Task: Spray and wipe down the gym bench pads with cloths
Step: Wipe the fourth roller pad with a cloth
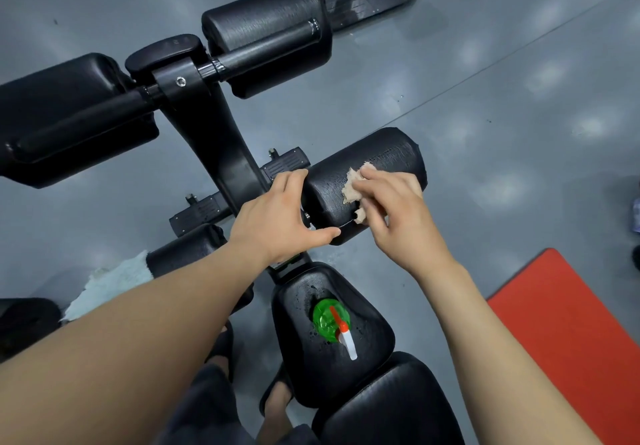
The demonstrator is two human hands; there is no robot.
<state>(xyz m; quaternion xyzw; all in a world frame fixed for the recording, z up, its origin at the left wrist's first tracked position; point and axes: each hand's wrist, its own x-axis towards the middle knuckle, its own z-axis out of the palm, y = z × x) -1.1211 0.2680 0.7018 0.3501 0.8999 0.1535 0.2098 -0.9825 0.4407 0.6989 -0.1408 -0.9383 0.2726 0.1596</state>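
My right hand [394,209] presses a small beige cloth [353,185] onto the top of a black roller pad [381,164] at the middle right. My left hand [280,216] grips the inner end of that same pad, thumb under its near edge and fingers over the top. A green spray bottle [330,321] with a red and white trigger stands on the black seat pad [367,337] below my hands. A white fluffy cloth [110,285] lies over the left roller pad [187,250], partly hidden by my left forearm.
Two larger black roller pads [270,29] [62,112] sit on a crossbar farther away. The bench frame [221,139] runs between them. A red mat [571,333] lies on the grey floor at the right. My sandalled feet [277,399] stand beside the seat.
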